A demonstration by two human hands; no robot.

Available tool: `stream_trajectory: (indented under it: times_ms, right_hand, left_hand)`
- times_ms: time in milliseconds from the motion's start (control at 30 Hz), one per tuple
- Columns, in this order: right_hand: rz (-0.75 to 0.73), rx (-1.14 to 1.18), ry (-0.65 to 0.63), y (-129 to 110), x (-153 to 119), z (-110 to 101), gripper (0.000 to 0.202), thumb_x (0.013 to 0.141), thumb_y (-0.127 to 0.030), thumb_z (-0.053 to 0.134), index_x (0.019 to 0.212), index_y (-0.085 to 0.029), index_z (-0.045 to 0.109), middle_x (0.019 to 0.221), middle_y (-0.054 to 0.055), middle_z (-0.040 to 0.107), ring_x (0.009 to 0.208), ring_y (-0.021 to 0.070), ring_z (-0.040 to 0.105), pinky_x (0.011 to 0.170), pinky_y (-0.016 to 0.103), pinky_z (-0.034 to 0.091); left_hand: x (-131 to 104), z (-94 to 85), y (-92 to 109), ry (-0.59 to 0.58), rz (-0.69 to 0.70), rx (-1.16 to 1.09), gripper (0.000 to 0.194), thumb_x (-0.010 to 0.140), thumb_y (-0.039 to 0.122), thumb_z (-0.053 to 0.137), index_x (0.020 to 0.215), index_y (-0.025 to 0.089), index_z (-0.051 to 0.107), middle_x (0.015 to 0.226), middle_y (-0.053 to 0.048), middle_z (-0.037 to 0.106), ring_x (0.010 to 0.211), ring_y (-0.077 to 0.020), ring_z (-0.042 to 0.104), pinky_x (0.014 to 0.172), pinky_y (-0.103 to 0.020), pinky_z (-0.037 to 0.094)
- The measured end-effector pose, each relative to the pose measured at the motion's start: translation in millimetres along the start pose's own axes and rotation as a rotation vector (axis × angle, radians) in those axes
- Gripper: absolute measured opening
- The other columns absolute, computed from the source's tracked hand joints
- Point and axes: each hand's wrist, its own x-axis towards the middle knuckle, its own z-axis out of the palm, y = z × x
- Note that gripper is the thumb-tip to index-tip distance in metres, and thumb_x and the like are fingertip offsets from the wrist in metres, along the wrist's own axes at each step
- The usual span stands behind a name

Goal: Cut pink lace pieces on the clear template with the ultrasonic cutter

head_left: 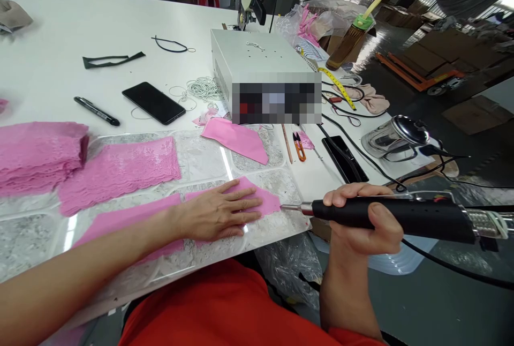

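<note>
My left hand (223,211) lies flat, fingers stretched out, on a pink fabric piece (267,201) with an angled right end. My right hand (363,220) is wrapped round a black corded hand tool (417,217) with a slim metal tip. The tip points left and meets, or nearly meets, the right end of that piece; actual contact I cannot tell. Beneath my left forearm is another pink fabric piece (132,220), partly hidden. A loose pink piece (236,140) rests farther back on the clear sheet (201,156). Pink lace fabric (132,169) lies to the left.
A grey metal box (261,57) stands behind the work area. A stack of pink lace (36,158), a phone (153,102) and a marker (96,111) are at left. Orange snips (299,148), a black phone-like object (344,159), cables and a lidded glass mug (393,140) are at right.
</note>
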Motion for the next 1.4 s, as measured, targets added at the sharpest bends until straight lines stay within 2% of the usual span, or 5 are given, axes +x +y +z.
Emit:
stream_trajectory:
  times_ms: [467,633,800,967,1400]
  right_hand:
    - [-0.019,-0.023,0.064,-9,1,-11,0.021,0.055,-0.032,0.051,0.067,-0.020,0.062,0.057,-0.002,0.053,0.043,0.0134,0.049,0.038,0.030,0.042]
    - [0.046,-0.033,0.100,-15,-10,-1,0.021,0.053,-0.029,0.050,0.067,-0.024,0.064,0.059,0.000,0.051,0.046,0.0154,0.045,0.039,0.033,0.036]
    - [0.140,0.001,-0.016,-10,-24,9,0.016,0.057,-0.035,0.060,0.068,-0.027,0.066,0.062,-0.002,0.049,0.049,0.0130,0.040,0.041,0.033,0.034]
    - [0.218,0.075,-0.202,1,-38,30,0.023,0.057,-0.035,0.058,0.075,-0.025,0.068,0.063,0.001,0.054,0.050,0.0152,0.044,0.041,0.036,0.040]
    - [0.298,0.201,-0.409,6,-75,84,0.021,0.068,-0.034,0.065,0.083,-0.020,0.066,0.069,0.001,0.060,0.051,0.0138,0.052,0.046,0.033,0.047]
  left_hand:
    - [1,2.6,2,0.073,0.024,-0.002,0.044,0.102,0.039,0.047,0.142,0.020,0.051,0.153,-0.009,0.043,0.145,-0.0239,0.035,0.125,-0.046,0.012]
    - [-8,-13.7,6,0.035,-0.064,-0.052,0.042,0.103,0.036,0.044,0.141,0.021,0.052,0.155,-0.009,0.040,0.147,-0.0244,0.031,0.123,-0.046,0.019]
    - [-58,-30.1,13,0.085,-0.234,-0.107,0.040,0.099,0.013,0.041,0.135,0.018,0.057,0.150,-0.009,0.047,0.148,-0.0238,0.029,0.120,-0.047,0.028]
    - [-101,-21.2,29,0.061,-0.334,-0.121,0.044,0.096,0.008,0.043,0.136,0.018,0.057,0.151,-0.008,0.046,0.148,-0.0269,0.028,0.121,-0.051,0.024]
    - [-108,-5.2,39,0.050,-0.337,-0.080,0.052,0.095,0.005,0.044,0.140,0.027,0.054,0.153,0.001,0.042,0.150,-0.0225,0.023,0.125,-0.045,0.014]
